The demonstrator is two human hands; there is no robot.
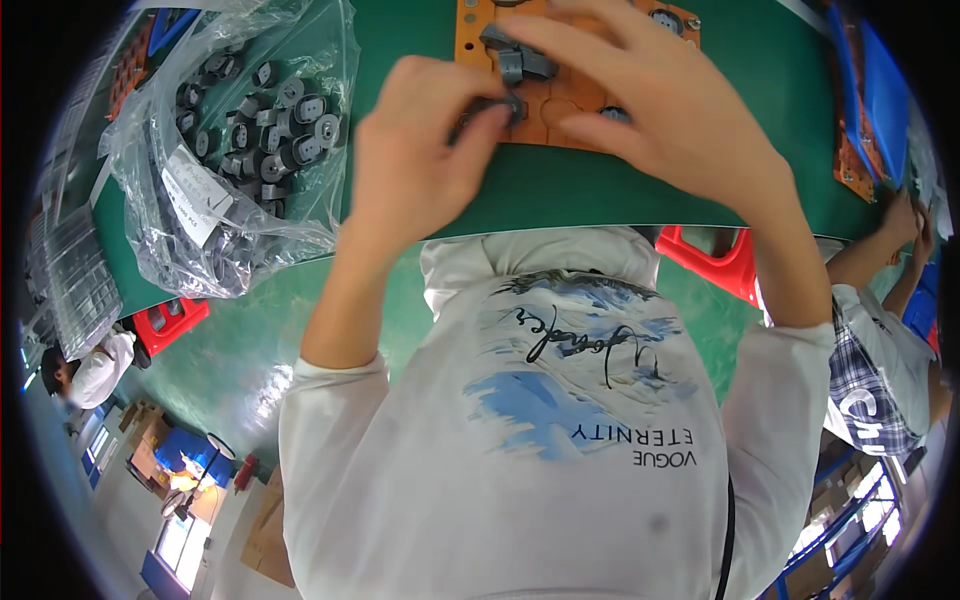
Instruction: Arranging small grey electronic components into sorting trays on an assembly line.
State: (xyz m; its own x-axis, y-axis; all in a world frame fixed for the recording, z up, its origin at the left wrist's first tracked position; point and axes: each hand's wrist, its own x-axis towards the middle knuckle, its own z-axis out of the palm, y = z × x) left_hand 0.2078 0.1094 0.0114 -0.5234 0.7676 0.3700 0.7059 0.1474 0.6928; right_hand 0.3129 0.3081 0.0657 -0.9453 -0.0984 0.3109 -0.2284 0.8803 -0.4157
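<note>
An orange board (560, 125) with round recesses lies at the far side of the green table. At its near left corner my left hand (425, 150) is closed, thumb and index finger pinching a small dark grey rounded part (513, 108) that is mostly hidden. Over the board's right half my right hand (665, 105) is open, thumb and fingers spread. Loose grey plastic parts (525, 66) lie on the board beneath its outstretched fingers; whether the fingertips touch them I cannot tell. Another round part (615, 114) shows at the board's near edge by the right thumb.
To the left, an open clear plastic bag (330, 205) holds many grey parts (270, 140). Blue trays (880, 90) and another orange board (852, 165) stand at the right, near a co-worker's hands (905, 220). Red stools (715, 265) are below the table edge.
</note>
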